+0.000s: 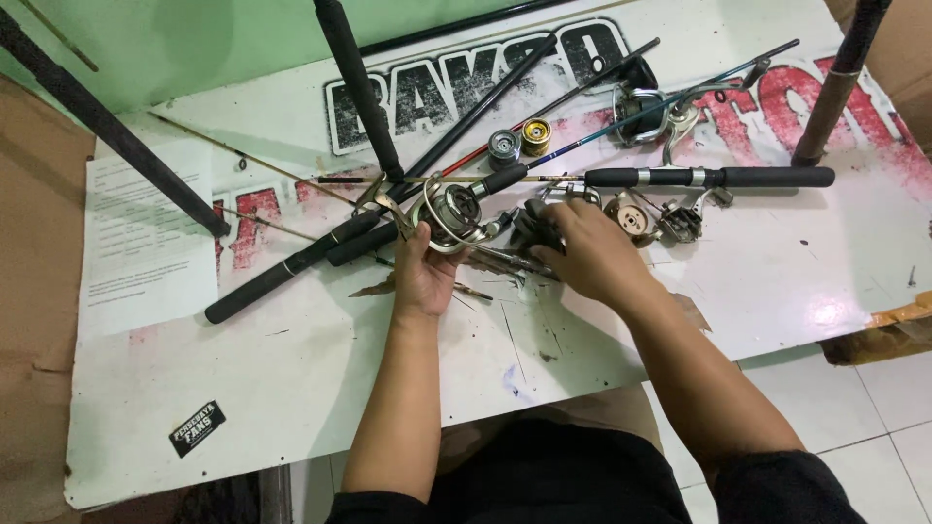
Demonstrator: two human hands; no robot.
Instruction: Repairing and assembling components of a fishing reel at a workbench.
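Silver metal spinning reel sits near the middle of the white painted counter, gripped from below by the left hand so it stays steady. The right hand closes over a dark reel part beside it, among black fishing rods laid crosswise.
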